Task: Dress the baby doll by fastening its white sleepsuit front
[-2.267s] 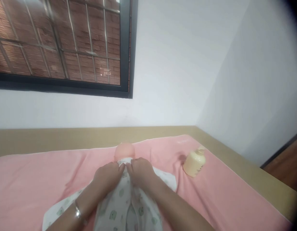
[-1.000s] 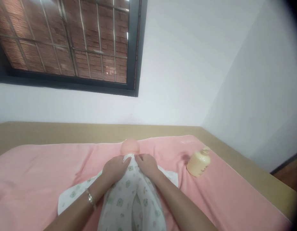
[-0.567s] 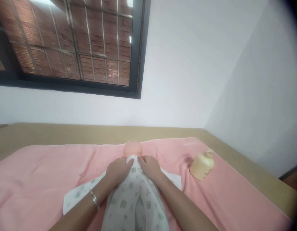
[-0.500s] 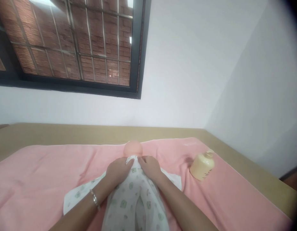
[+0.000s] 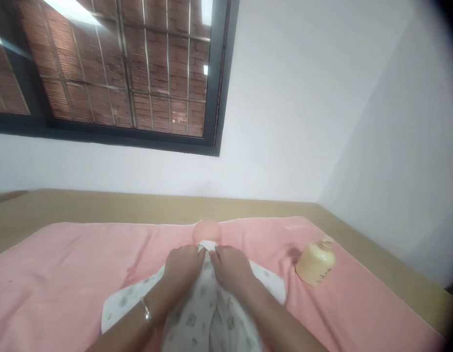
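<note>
A doll with a smooth, rounded pink head [image 5: 206,231] lies on the pink cloth. White baby clothing [image 5: 202,298] with small green prints covers its body, and the sleeves spread out to both sides. At the neckline, my left hand [image 5: 183,266] is closed on the left edge of the garment, with a silver bracelet on that wrist. Opposite it, my right hand [image 5: 232,268] pinches the right edge of the same neckline. My thumbs nearly meet at the middle, just below the head. The doll's face and most of its body are hidden.
A pale yellow pump bottle [image 5: 315,263] stands to the right on the pink cloth [image 5: 79,259]. Around the cloth runs a beige padded rim [image 5: 138,208]. Behind are a white wall [image 5: 278,98] and a dark-framed barred window [image 5: 138,132].
My view has shifted slightly, so everything appears a little further right and lower. My hands keep their hold at the neckline, their thumbs slightly closer together.
</note>
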Tool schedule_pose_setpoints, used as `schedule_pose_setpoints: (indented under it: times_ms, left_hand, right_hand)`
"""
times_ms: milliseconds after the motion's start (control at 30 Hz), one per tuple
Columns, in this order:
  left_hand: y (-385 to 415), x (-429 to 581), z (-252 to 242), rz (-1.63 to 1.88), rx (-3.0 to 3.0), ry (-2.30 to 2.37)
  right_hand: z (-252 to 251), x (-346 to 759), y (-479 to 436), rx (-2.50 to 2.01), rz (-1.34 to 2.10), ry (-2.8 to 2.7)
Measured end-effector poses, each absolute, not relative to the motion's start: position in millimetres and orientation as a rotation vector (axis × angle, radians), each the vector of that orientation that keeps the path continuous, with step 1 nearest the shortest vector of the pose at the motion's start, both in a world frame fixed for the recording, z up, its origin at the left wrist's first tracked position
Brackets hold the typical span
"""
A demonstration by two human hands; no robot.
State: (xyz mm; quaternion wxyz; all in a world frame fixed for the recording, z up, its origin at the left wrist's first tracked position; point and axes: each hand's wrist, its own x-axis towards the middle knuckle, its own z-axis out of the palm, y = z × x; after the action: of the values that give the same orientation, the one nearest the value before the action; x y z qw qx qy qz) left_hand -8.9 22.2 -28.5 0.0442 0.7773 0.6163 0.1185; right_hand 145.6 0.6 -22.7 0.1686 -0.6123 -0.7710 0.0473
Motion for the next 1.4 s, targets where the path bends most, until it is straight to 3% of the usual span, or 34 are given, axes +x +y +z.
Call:
schedule_pose_setpoints:
  times_ms: [167, 433, 667, 900, 1167, 1400]
  left_hand:
    - [12.2, -1.0, -23.1, 0.2, 2.684, 1.816]
    - [32.1, -15.1, -19.3, 0.309, 2.147, 1.799]
    - [15.7, -6.1, -12.6, 0.171, 2.355, 1.724]
    - [27.3, -14.2, -15.0, 0.322, 2.246, 1.701]
    - [9.4, 0.4, -4.2, 0.366, 2.385, 1.754]
    - [20.6, -7.6, -8.6, 0.35, 2.338, 1.746]
  right_hand:
    - [-22.5, 162.4, 20.4, -1.8, 0.47, -2.162]
    - [-17.5, 147.4, 5.0, -1.74, 0.186, -2.277]
    - [-22.2, 156.4, 19.5, -1.87, 0.425, -2.226]
    - [-11.1, 132.2, -11.4, -1.863, -0.054, -2.328]
    - [-18.8, 174.4, 28.4, -1.866, 0.62, -2.195]
    - [-6.4, 152.3, -2.8, -1.706, 0.029, -2.49]
